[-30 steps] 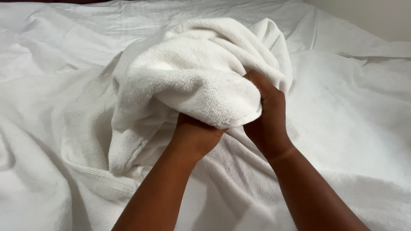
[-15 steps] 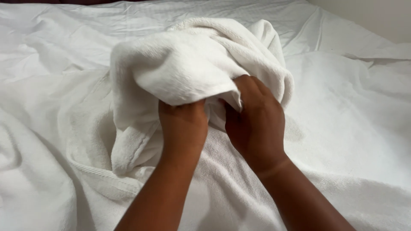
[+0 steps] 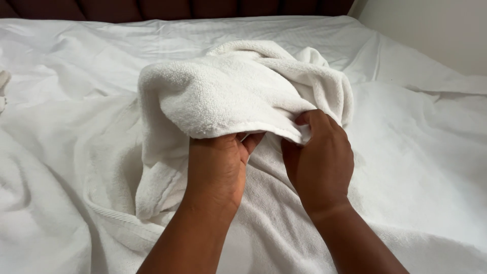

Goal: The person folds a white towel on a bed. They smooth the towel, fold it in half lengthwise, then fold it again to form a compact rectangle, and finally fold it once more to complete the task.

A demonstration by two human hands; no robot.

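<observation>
Both hands are buried in the lower edge of a thick white towel, which is bunched into a rounded heap directly above and beyond them. The left hand reaches up under the towel's front fold; its fingers are hidden beneath the terry cloth, so only the back of the hand and the wrist show, and it appears closed on the fabric from below. The right hand sits just beside it, thumb-side toward the left hand, with its fingers curled and clamped on the towel's hem at the spot where the fold dips lowest. The 2 hands are near each other but not touching; a narrow gap of towel and shadow lies between them.

A loose tail of the same towel hangs down to the left of the left hand, its stitched border trailing past the left forearm. Under both forearms and spreading out on every side is the bed, covered in rumpled white sheets with soft creases. Well beyond the hands, past the towel heap, a dark padded headboard runs along the far edge of the bed, and a pale wall stands beyond the right hand's side.
</observation>
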